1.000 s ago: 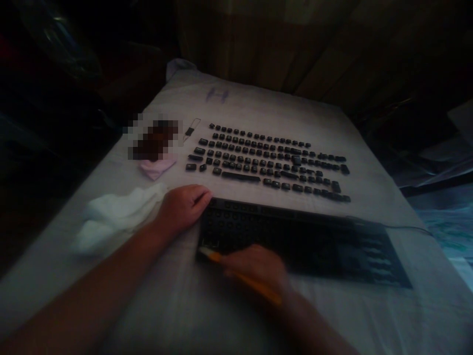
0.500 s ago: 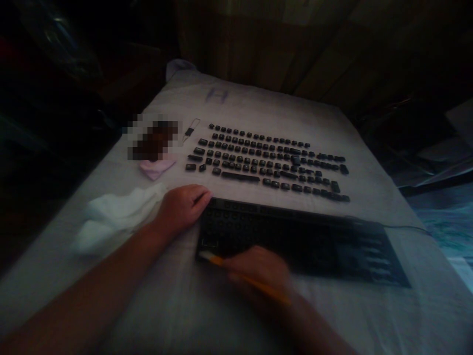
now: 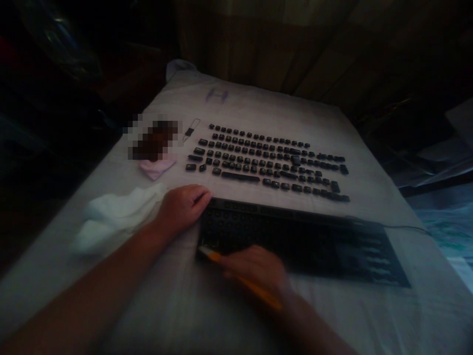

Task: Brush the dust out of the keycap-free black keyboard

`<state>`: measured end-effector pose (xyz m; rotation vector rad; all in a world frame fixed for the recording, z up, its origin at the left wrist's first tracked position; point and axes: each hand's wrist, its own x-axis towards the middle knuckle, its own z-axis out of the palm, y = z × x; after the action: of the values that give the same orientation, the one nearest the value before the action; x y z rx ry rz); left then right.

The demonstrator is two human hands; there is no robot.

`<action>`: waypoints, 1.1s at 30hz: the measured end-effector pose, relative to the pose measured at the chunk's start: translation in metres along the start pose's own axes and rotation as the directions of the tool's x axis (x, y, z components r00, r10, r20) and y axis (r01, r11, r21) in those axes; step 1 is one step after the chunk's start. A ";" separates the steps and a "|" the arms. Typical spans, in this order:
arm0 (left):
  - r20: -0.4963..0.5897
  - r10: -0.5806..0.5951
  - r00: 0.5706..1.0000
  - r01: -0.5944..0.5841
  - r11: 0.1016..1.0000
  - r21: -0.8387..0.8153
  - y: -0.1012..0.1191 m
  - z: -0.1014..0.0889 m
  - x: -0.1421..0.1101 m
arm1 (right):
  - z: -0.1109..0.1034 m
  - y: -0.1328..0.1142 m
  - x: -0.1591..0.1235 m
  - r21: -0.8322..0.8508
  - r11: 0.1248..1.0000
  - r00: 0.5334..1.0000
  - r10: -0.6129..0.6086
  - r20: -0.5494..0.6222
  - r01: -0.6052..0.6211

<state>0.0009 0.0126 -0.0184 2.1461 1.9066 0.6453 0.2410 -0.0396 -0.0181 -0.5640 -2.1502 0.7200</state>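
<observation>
With the right grip (image 3: pixel 254 268) clamped on the brush (image 3: pixel 214 256), a hard stroke could shove the keyboard (image 3: pixel 314 246) beneath it toward the keys (image 3: pixel 241 176) beyond, should the left grip (image 3: pixel 183 207), closure unclear, slip.

Dim, murky scene: soft light falls on the pale cloth (image 3: pixel 273 101), while the far background and left side sink into near-black and a bluish glow shows at the right. Blur softens the right hand (image 3: pixel 256 268) and its orange brush (image 3: pixel 213 256), shadow swallows much of the keyboard (image 3: pixel 314 249), and blocky pixelation masks a patch at left.
</observation>
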 end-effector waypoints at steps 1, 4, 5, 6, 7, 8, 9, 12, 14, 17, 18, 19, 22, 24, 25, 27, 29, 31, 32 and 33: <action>0.003 0.000 1.000 0.000 1.000 0.000 0.000 0.000 0.000 | 0.000 0.000 0.000 0.000 1.000 1.000 0.013 -0.003 -0.013; 0.008 0.006 1.000 -0.006 1.000 -0.003 0.000 0.000 0.000 | 0.002 -0.001 -0.001 0.005 0.999 0.999 0.034 -0.014 -0.034; 0.009 0.007 1.000 -0.007 1.000 -0.005 0.000 0.000 0.000 | 0.002 -0.001 -0.002 0.007 0.999 0.999 0.034 -0.021 -0.033; 0.009 0.006 1.000 -0.006 1.000 -0.007 0.000 0.000 0.001 | 0.001 -0.002 -0.002 0.010 0.999 0.999 0.031 -0.028 -0.031; 0.010 0.004 1.000 -0.004 1.000 -0.008 0.000 0.000 0.001 | 0.000 -0.002 -0.002 0.013 1.000 0.999 0.028 -0.037 -0.028; 0.011 0.002 1.000 -0.001 1.000 -0.008 0.000 0.000 0.001 | -0.001 -0.002 -0.002 0.014 1.000 0.999 0.025 -0.043 -0.024; 0.013 -0.001 1.000 0.001 1.000 -0.009 0.000 0.000 0.001 | -0.002 -0.002 -0.001 0.012 1.000 0.999 0.025 -0.043 -0.025; 0.013 -0.004 1.000 0.004 1.000 -0.009 0.000 0.000 0.001 | -0.006 -0.004 0.002 0.004 1.000 1.000 0.021 0.000 -0.021; 0.008 -0.004 1.000 0.004 1.000 -0.008 0.000 0.000 0.001 | -0.006 -0.004 0.003 0.002 1.000 1.000 0.010 0.029 -0.010; 0.005 -0.001 1.000 0.001 1.000 -0.006 0.000 0.000 0.001 | -0.003 -0.004 0.004 0.011 1.000 1.000 0.002 -0.003 -0.002; 0.005 0.000 1.000 0.000 1.000 -0.006 -0.001 0.000 0.001 | -0.002 -0.004 0.003 0.013 1.000 1.000 0.008 -0.014 -0.008; 0.004 0.001 1.000 -0.001 1.000 -0.006 -0.001 0.000 0.001 | -0.001 -0.003 0.003 0.015 1.000 1.000 0.014 -0.017 -0.013; -0.003 0.005 1.000 -0.005 1.000 -0.018 -0.001 0.001 0.000 | 0.002 -0.001 -0.001 0.003 1.000 1.000 0.025 0.002 -0.025; -0.011 0.008 1.000 -0.008 1.000 -0.025 -0.001 0.001 0.000 | 0.003 -0.001 -0.003 -0.018 0.999 0.999 0.036 0.011 -0.035; -0.013 0.008 1.000 -0.008 1.000 -0.027 -0.001 0.001 0.000 | 0.003 0.000 -0.003 -0.027 0.999 0.999 0.041 0.013 -0.041; -0.012 0.005 1.000 -0.006 1.000 -0.026 -0.001 0.001 0.001 | 0.002 -0.001 -0.003 -0.035 0.998 0.999 0.047 0.010 -0.046; -0.004 0.000 1.000 -0.001 1.000 -0.024 0.000 0.000 0.001 | -0.002 -0.003 0.000 -0.034 0.998 0.998 0.047 -0.029 -0.048; 0.004 -0.001 1.000 0.001 1.000 -0.023 0.000 -0.001 0.001 | -0.009 -0.007 0.004 -0.045 0.997 0.995 0.055 -0.084 -0.059; 0.006 0.001 1.000 0.000 1.000 -0.021 0.000 -0.001 0.001 | -0.013 -0.009 0.007 -0.061 0.996 0.994 0.060 -0.092 -0.066; 0.007 0.002 1.000 -0.002 1.000 -0.018 0.000 -0.001 0.001 | -0.018 -0.011 0.009 -0.081 0.993 0.992 0.075 -0.101 -0.084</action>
<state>0.0006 0.0133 -0.0175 2.1368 1.8876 0.6525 0.2479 -0.0367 0.0030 -0.7190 -2.0844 0.6328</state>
